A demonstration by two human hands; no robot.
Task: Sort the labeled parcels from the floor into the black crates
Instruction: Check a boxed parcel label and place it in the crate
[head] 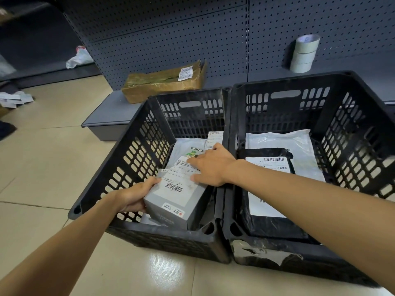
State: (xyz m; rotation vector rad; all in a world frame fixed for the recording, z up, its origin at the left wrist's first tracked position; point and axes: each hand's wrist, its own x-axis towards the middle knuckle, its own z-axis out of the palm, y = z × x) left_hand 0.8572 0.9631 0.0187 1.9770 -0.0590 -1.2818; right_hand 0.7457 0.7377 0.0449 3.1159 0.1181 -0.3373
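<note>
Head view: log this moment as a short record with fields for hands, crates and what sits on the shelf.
left hand: grips the left side of the grey cardboard box with the barcode label
right hand: lies flat on the box top, fingers straight
left black plastic crate: holds the box and a white poly mailer
right black plastic crate: holds a black poly parcel with white label over a white bag
shelf: brown taped parcel, stacked tape rolls

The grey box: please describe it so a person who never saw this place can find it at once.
Two black crates stand side by side on the tiled floor; look in the left crate. The grey box sits at its near end, between both hands. Unlike the soft mailer bags around it, it is rigid, with a barcode label on top.
</note>
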